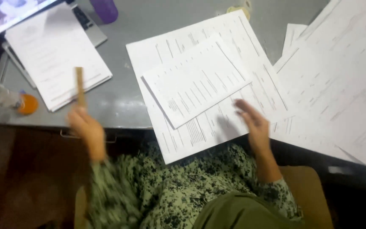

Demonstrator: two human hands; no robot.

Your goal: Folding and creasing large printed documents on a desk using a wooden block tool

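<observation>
My left hand (85, 127) is closed around the lower end of a thin wooden ruler (80, 85), which points up over the near edge of the grey desk (119, 101). My right hand (253, 121) hovers with fingers apart over a large printed sheet (259, 80) at the desk's front edge; whether it touches the paper is unclear from the blur. A smaller printed sheet (195, 80) lies tilted on top of the large one, just left of my right hand.
A stack of white papers (56, 55) rests on a laptop (87, 23) at the back left. A purple cup (103, 9) stands behind. An orange-capped bottle (9, 99) lies at the left edge. More large sheets (339, 85) cover the right side.
</observation>
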